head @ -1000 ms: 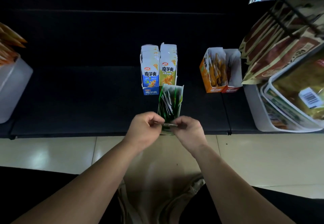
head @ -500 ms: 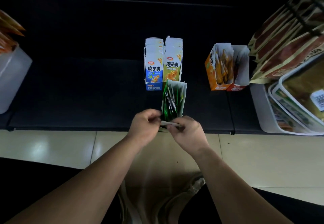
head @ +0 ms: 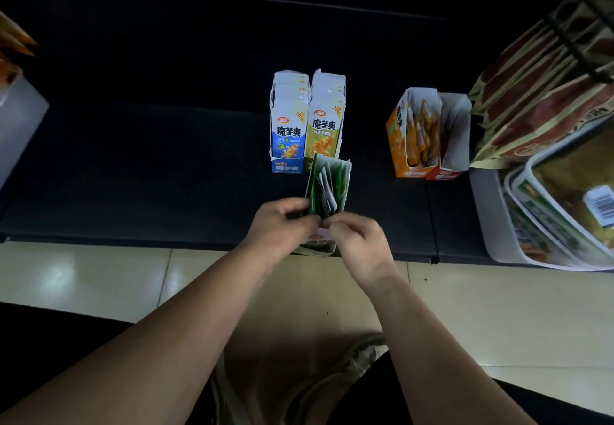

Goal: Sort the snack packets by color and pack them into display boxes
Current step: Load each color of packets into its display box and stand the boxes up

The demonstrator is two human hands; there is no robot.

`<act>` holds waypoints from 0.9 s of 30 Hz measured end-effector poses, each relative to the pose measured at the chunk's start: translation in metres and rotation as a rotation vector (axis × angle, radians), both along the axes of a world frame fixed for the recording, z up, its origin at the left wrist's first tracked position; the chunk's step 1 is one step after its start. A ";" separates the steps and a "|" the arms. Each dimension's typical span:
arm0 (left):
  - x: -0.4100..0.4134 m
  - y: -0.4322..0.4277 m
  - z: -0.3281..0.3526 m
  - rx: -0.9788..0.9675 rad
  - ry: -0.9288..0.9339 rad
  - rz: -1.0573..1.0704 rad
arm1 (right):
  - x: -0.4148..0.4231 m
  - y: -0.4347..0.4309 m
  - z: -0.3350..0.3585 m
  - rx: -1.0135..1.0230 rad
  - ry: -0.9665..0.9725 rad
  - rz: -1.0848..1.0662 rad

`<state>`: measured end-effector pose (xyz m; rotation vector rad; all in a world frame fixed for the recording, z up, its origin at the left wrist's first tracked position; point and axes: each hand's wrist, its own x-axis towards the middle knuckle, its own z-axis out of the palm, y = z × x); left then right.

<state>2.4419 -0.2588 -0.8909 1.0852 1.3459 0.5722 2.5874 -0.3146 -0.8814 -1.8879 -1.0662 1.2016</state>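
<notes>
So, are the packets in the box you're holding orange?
No, the packets in the green box, pinched at its front by the left hand and right hand, are green.

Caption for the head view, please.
The left hand and right hand pinch the near end of an open green cardboard display box holding green snack packets.

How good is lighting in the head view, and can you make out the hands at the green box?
Head view: dim, the black shelf swallowing detail; soft glare on the floor tiles; wide-angle bending at the edges; left hand and right hand readable, pinching the near end of the green box.
</notes>
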 end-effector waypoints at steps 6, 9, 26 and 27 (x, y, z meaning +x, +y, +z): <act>0.002 0.006 -0.007 0.151 0.176 -0.030 | -0.001 0.001 -0.002 -0.085 0.060 0.013; 0.001 0.006 -0.006 0.151 0.129 0.006 | 0.000 0.006 0.004 -0.135 0.151 0.026; -0.025 0.019 0.020 0.036 -0.091 0.289 | -0.001 0.005 0.005 -0.042 0.315 -0.184; -0.026 0.020 0.020 0.036 -0.106 0.317 | -0.002 0.004 0.001 -0.040 0.274 -0.182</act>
